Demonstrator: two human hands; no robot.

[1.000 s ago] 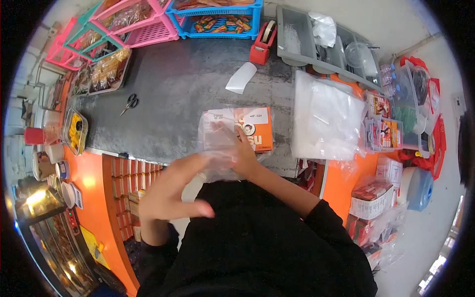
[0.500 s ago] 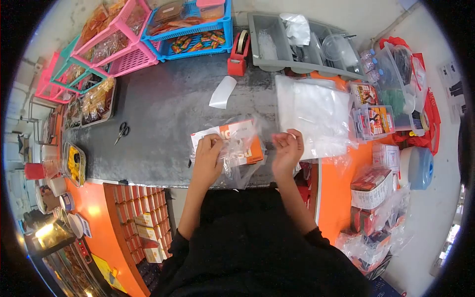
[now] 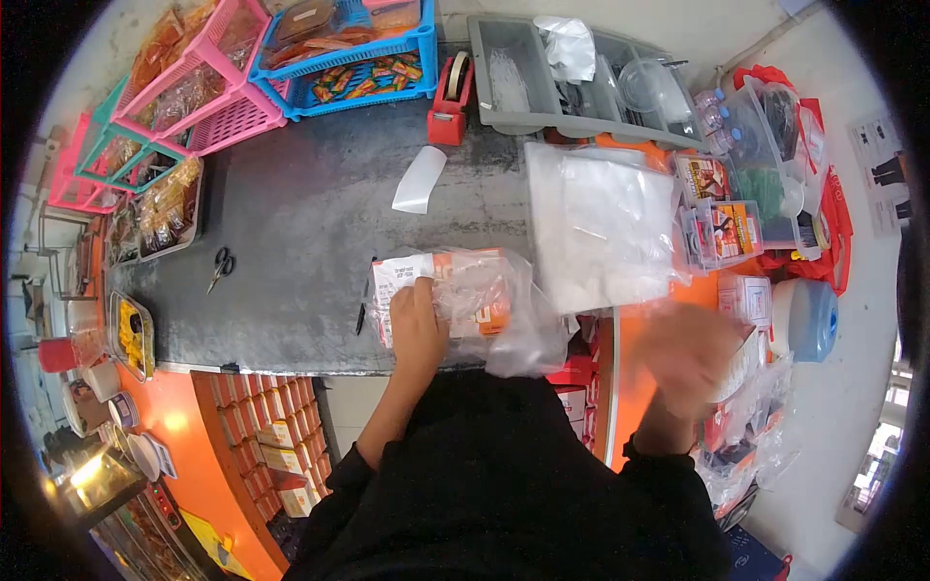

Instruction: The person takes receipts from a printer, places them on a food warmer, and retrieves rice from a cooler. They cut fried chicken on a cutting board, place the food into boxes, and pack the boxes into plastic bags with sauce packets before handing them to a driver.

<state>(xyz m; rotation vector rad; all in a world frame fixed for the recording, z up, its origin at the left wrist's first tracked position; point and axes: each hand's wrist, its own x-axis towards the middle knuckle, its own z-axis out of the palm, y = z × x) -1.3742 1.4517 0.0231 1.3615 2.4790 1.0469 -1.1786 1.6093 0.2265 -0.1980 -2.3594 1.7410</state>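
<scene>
My left hand (image 3: 418, 324) rests on an orange-and-white cardboard box (image 3: 389, 266) inside a clear plastic bag (image 3: 531, 339), its fingers curled against it. The bag's loose end spreads to the right, near the front of the dark counter. Beyond the counter's right edge, my right hand (image 3: 690, 356) is smeared by motion over the orange surface, close to some packaged goods; its fingers cannot be made out. A black pen (image 3: 361, 320) lies just left of the box. To the right of the box is a stack of clear plastic bags (image 3: 605, 228).
A white paper strip (image 3: 420, 181) and scissors (image 3: 222, 268) lie on the counter (image 3: 300, 213). A red tape dispenser (image 3: 449, 111), grey divided tray (image 3: 518, 118) and blue basket (image 3: 349, 102) line the back. A tray of yellow food (image 3: 131, 334) sits at left.
My right hand has swung away from the box to the right, past the counter edge. The bag's loose end now spreads further right. My left hand stays at the box.
</scene>
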